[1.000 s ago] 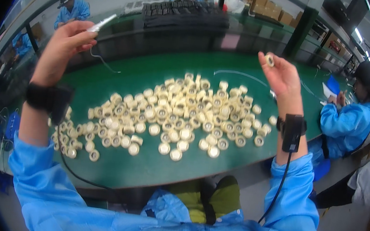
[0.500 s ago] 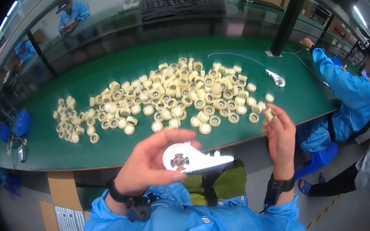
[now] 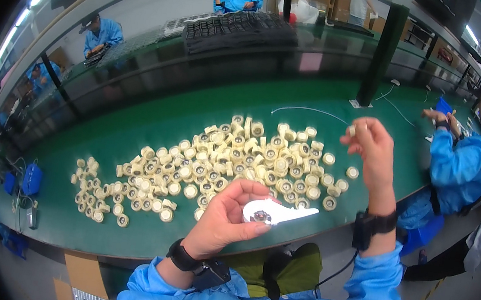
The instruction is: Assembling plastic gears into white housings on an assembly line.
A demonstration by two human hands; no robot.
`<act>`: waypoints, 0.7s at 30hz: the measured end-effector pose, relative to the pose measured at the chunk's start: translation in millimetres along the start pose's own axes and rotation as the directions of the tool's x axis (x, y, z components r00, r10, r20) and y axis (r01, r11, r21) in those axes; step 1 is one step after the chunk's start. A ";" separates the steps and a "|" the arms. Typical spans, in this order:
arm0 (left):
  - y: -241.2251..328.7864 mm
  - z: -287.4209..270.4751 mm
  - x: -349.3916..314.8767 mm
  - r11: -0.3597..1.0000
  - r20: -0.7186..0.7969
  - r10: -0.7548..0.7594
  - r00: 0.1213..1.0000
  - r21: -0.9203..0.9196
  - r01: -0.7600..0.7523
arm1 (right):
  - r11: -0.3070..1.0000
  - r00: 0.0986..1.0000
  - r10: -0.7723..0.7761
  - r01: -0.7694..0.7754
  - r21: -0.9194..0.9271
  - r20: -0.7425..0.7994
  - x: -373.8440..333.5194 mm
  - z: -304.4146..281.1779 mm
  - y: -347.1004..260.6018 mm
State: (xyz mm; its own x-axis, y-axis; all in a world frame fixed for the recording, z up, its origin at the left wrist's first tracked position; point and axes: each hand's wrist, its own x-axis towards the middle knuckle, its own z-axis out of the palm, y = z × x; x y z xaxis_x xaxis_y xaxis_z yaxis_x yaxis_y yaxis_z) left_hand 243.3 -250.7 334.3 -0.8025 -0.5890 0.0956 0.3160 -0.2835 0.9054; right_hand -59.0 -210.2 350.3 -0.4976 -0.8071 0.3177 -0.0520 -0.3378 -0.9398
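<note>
My left hand (image 3: 224,218) is closed around a white teardrop-shaped plastic housing (image 3: 288,213), held above the front edge of the table. The housing's round end shows a dark metallic centre, and its narrow tail points right. Farther out and to the right, my right hand (image 3: 373,146) is raised over the table. Its thumb and fingers pinch a small cream ridged wheel (image 3: 352,130), mostly covered by the fingertips. Many similar cream wheels (image 3: 216,153) lie heaped across the green table (image 3: 135,118). A thin white cable (image 3: 309,109) runs along the table toward my right hand.
A dark post (image 3: 382,56) rises from the table beyond my right hand. At the right sits a co-worker (image 3: 464,155) in blue. Blue containers (image 3: 32,179) stand at the left end. An open cardboard box (image 3: 83,272) is below the front edge.
My right hand has moved farther out over the table with the wheel, now covering where a second white housing lay. My left hand still holds its housing, slightly turned. The whole view has shifted.
</note>
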 end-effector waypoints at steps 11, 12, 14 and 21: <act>6.2 -20.1 2.5 0.982 0.036 -0.111 0.993 -0.151 0.115 | 0.994 0.983 0.060 -0.075 0.081 0.173 186.1 96.6 -17.4; 5.1 -22.4 5.0 0.982 0.064 -0.120 0.991 -0.139 0.128 | 0.996 0.985 0.053 -0.065 0.067 0.162 192.6 92.1 -14.5; 3.3 -31.4 7.6 0.982 0.061 -0.129 0.990 -0.131 0.136 | 0.936 0.983 0.184 -0.172 0.306 -0.012 207.0 99.8 5.9; -0.1 -51.6 5.8 0.974 0.062 -0.113 0.992 -0.189 0.122 | 0.867 0.944 0.317 -0.247 0.433 -0.095 224.7 104.9 43.1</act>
State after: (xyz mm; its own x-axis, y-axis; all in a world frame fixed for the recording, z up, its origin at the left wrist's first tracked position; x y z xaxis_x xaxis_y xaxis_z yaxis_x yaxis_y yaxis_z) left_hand 264.7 -293.2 313.4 -0.8627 -0.5054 0.0184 0.3054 -0.4915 0.8156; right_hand -82.2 -456.9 394.3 -0.5680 -0.8230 -0.0096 0.4531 -0.3030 -0.8384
